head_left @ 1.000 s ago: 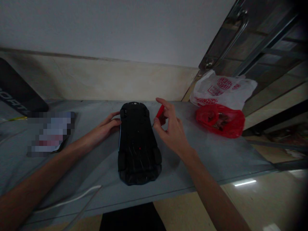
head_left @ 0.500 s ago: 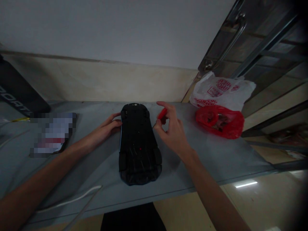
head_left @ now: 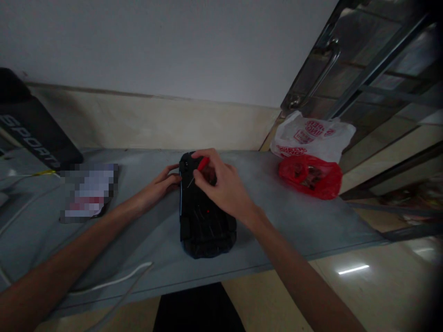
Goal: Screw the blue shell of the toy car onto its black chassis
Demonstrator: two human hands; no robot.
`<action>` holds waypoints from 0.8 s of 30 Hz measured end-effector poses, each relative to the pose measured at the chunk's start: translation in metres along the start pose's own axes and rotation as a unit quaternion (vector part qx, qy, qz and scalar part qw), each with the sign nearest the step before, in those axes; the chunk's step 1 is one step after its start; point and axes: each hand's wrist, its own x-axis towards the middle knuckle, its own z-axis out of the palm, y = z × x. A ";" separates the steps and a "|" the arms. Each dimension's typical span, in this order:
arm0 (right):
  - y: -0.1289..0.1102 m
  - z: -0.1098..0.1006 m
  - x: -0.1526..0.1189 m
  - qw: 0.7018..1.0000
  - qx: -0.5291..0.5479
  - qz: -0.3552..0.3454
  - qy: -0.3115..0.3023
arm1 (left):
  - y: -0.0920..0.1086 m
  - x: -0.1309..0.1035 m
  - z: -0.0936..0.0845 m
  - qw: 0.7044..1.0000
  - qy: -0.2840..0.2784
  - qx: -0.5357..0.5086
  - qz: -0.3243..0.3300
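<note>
A black toy car (head_left: 207,233) lies upside down on the grey-covered table, its underside facing up and its wheels at the corners. My left hand (head_left: 162,185) grips its left side near the far end, fingers against the edge. Pinched in my right hand (head_left: 225,186) is a screwdriver with a red handle (head_left: 203,163). Its thin metal shaft slants down to the left over the far half of the underside; whether the tip touches cannot be made out. My right hand covers part of the car's far right side.
A phone with a blurred screen (head_left: 90,191) lies on the left, near a black box marked SPORT (head_left: 32,129). White cables (head_left: 114,281) run along the front left. At the right sit a white plastic bag (head_left: 311,136) and a red one (head_left: 311,177), beside a metal rack.
My right hand has moved left with the screwdriver, from beside the car to over its underside. The left hand stays at the car's side. The whole view has shifted slightly.
</note>
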 end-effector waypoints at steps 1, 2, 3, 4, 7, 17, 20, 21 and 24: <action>-0.006 0.003 0.003 0.999 -0.021 -0.012 -0.022 | 0.001 -0.001 0.001 1.000 0.002 -0.002 -0.001; -0.010 0.005 0.005 0.998 -0.040 -0.020 -0.038 | 0.001 -0.001 0.001 1.000 0.004 -0.005 -0.002; -0.013 0.007 0.007 0.997 -0.056 -0.025 -0.046 | 0.002 -0.002 0.002 1.000 0.004 -0.007 -0.002; -0.014 0.008 0.009 0.996 -0.070 -0.029 -0.049 | 0.003 -0.002 0.002 1.000 0.004 -0.008 -0.001; -0.013 0.007 0.012 0.992 -0.106 -0.043 -0.052 | 0.003 -0.002 0.002 1.000 0.002 -0.010 0.006; -0.036 -0.002 0.045 0.946 -0.280 -0.042 -0.156 | 0.001 -0.001 0.001 1.000 -0.004 -0.014 0.015; -0.044 -0.015 0.062 0.929 -0.297 -0.027 -0.219 | 0.001 -0.001 0.002 1.000 -0.015 -0.012 0.013; -0.046 -0.020 0.067 0.925 -0.284 -0.023 -0.252 | 0.001 -0.001 0.001 1.000 -0.019 -0.013 0.013; -0.049 -0.029 0.078 0.906 -0.234 -0.021 -0.352 | 0.000 -0.001 -0.001 1.000 -0.019 0.003 0.007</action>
